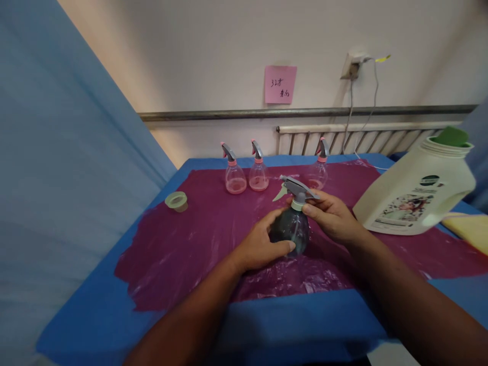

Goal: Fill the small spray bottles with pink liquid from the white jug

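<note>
A dark green spray bottle (pixel 292 226) with a grey spray head and a pale green collar stands upright over the purple plastic sheet (pixel 198 239). My left hand (pixel 265 241) is wrapped round its body, thumb across the front. Fingers of my right hand (pixel 333 213) grip the collar and the base of the spray head (pixel 295 188) from the right side. Whether the collar is fully seated on the bottle, I cannot tell. Just behind stands a clear spray bottle (pixel 317 175) with a pink collar, partly hidden by the green bottle's head and my right hand.
Two clear spray bottles (pixel 235 180) (pixel 259 178) with pink liquid stand at the back. A pale green cap (pixel 177 201) lies at left. A large cream jug (pixel 412 193) stands right, near a yellow cloth (pixel 468 231). A blue curtain (pixel 68 152) borders the left; a wall rail (pixel 229 115) runs behind.
</note>
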`<state>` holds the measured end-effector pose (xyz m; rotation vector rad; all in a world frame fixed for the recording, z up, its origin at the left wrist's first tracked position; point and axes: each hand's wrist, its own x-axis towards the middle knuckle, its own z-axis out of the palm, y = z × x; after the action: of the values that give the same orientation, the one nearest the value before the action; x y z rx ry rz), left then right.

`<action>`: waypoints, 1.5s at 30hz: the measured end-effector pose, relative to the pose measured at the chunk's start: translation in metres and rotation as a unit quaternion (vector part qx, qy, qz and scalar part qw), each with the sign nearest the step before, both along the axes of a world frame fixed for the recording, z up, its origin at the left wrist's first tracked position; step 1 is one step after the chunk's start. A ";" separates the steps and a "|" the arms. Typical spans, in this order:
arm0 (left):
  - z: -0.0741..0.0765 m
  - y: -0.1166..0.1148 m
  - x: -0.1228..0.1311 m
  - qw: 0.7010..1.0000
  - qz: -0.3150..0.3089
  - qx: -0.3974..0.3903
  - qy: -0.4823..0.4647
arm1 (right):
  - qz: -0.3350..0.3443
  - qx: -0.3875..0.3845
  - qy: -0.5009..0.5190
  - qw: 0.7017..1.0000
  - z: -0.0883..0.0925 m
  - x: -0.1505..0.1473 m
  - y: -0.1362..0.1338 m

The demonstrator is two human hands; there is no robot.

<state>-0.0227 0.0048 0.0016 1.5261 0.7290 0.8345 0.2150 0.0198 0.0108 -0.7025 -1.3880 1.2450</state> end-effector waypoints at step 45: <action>0.001 -0.005 0.005 0.985 0.119 0.082 0.094 | -0.049 -0.009 -0.018 0.999 -0.004 -0.018 -0.010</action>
<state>-0.0176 -0.0002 0.0028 1.7037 1.0158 0.9557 0.1974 0.0098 0.0073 -0.8001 -1.3570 1.1741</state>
